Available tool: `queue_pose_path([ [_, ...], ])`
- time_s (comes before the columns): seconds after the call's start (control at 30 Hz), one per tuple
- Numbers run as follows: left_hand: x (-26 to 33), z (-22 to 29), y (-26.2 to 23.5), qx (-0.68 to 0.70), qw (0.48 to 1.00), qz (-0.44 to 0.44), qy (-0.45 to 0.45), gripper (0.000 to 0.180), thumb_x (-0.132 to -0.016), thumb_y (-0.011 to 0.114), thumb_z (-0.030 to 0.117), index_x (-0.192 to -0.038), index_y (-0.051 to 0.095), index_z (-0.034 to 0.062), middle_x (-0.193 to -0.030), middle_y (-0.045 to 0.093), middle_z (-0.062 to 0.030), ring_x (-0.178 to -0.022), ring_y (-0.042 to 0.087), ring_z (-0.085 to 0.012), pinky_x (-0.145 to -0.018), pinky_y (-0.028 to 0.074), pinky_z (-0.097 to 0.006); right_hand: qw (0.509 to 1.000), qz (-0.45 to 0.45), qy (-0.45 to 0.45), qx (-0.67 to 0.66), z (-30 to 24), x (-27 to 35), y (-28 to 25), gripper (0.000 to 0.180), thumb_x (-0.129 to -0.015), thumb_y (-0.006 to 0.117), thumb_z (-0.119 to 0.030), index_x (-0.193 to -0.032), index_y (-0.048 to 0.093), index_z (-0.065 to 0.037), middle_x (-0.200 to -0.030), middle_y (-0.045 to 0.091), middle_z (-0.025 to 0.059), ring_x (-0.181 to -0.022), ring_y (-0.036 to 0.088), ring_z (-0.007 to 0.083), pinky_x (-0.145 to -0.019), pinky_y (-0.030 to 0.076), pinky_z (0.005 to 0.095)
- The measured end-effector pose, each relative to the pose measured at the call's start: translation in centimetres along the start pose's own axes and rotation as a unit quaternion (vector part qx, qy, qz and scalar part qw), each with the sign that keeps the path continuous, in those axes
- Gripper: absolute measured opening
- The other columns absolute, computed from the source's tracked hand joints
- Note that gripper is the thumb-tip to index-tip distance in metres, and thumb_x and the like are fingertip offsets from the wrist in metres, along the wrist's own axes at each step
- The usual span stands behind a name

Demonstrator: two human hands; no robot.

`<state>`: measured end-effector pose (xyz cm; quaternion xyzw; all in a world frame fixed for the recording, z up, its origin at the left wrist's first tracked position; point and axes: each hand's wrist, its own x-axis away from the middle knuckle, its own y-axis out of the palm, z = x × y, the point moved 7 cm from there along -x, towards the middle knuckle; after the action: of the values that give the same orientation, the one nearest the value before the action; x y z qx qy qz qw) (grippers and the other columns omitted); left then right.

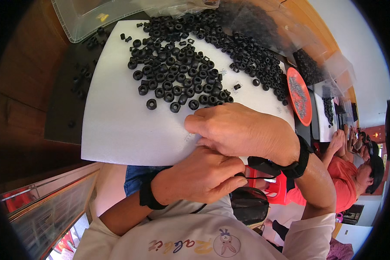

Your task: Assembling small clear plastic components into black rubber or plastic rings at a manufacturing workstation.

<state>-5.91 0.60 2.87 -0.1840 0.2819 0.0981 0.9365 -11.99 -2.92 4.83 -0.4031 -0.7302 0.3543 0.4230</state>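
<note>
My left hand [203, 175] is closed in front of me at the near edge of a white foam sheet [112, 134]. Between its thumb and fingers shows a bit of a small black part [240, 174], mostly covered by the fingers. Just beyond it, my right hand [234, 130] is curled over the foam, knuckles up and close against the left. Its fingertips are hidden, and what they hold cannot be seen. Past my right hand lies a loose pile of small black ring-shaped parts [173, 69], round with holes through them.
More black parts [255, 60] are heaped at the far right, beside clear plastic bags [264, 26]. An orange oval dish [307, 115] of small metal pieces stands right. A clear plastic tub [76, 28] is far left. A co-worker in orange [342, 182] sits to the right.
</note>
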Motion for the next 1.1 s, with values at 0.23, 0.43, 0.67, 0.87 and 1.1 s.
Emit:
queue_pose_path([
  [0.23,0.1,0.3,0.0,0.002,1.000,-0.009,0.003,0.013,-0.080,0.066,0.014,-0.082,0.060,0.0030,-0.069,0.057,-0.0077,-0.065,0.055,-0.0265,-0.066,0.040,-0.036,0.999,0.045,-0.025,-0.018,-0.7,0.4,-0.3,0.018,-0.077,0.061,-0.007,-0.087,0.046,-0.002,-0.083,0.055,0.0143,-0.070,0.057,0.0378,-0.059,0.045,0.0416],
  [0.43,-0.2,0.5,-0.3,0.038,0.999,0.027,0.004,0.012,-0.084,0.057,0.014,-0.078,0.057,0.0037,-0.069,0.055,-0.0102,-0.061,0.053,-0.0282,-0.061,0.041,-0.037,0.999,0.027,-0.022,0.016,-0.8,-0.8,-0.2,0.022,-0.079,0.063,-0.011,-0.085,0.045,-0.001,-0.072,0.055,0.0171,-0.067,0.056,0.0394,-0.058,0.043,0.0436],
  [0.67,-0.2,0.4,-0.6,0.043,0.998,0.042,0.014,0.011,-0.082,0.059,0.013,-0.079,0.057,0.0030,-0.070,0.054,-0.0106,-0.065,0.053,-0.0284,-0.060,0.041,-0.038,0.997,0.067,-0.031,0.031,-1.6,-1.4,-0.9,0.024,-0.079,0.065,-0.011,-0.084,0.045,0.001,-0.074,0.056,0.0176,-0.067,0.057,0.0392,-0.058,0.044,0.0440],
  [0.87,0.0,0.3,-0.6,0.045,0.999,0.030,0.001,0.011,-0.082,0.060,0.012,-0.077,0.057,0.0030,-0.069,0.054,-0.0105,-0.063,0.053,-0.0281,-0.059,0.040,-0.037,0.995,0.053,-0.080,0.030,-2.0,-1.6,-0.8,0.021,-0.072,0.062,-0.003,-0.084,0.045,0.000,-0.084,0.054,0.0145,-0.070,0.056,0.0361,-0.057,0.045,0.0412],
  [1.1,-0.2,-0.1,-0.6,0.085,0.996,0.023,-0.012,0.009,-0.083,0.060,0.011,-0.079,0.058,0.0032,-0.066,0.054,-0.0098,-0.057,0.051,-0.0261,-0.054,0.040,-0.034,0.993,0.100,-0.057,0.003,-0.7,0.2,-1.5,0.015,-0.070,0.057,-0.003,-0.078,0.045,0.000,-0.077,0.049,0.0137,-0.067,0.053,0.0349,-0.057,0.043,0.0412],
])
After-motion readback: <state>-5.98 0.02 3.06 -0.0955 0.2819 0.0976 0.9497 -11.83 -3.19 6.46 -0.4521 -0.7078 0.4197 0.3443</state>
